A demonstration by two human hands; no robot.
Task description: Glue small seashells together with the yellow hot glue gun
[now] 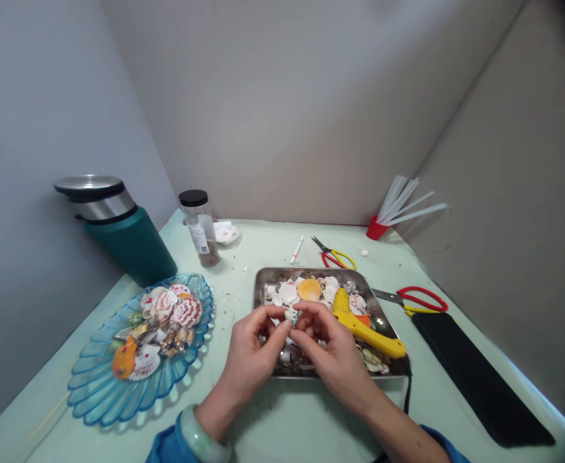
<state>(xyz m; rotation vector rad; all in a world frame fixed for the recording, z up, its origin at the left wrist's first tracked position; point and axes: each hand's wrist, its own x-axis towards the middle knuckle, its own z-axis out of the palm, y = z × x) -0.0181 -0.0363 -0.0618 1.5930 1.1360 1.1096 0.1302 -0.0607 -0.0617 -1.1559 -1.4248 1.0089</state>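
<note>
A small whitish-grey shell point(292, 315) is pinched between the fingertips of both hands, above the near part of a metal tray point(259, 283). My left hand point(258, 344) grips its left side with thumb and forefinger. On the other side, the thumb and fingers of my right hand point(333, 344) close on it. Shells fill the tray, among them an orange-yellow scallop shell point(310, 289) and several white ones. Across the tray's right side lies a yellow glue gun point(369, 332), just beyond my right hand.
At left, a blue scalloped dish point(87, 386) bears shells; a teal bottle point(123, 241) and a black-lidded jar point(200, 231) stand behind it. Scissors point(334, 256), a marker point(297, 249) and a red cup point(376, 229) of glue sticks are behind the tray. Right: more scissors point(421, 299), a black slab point(479, 376).
</note>
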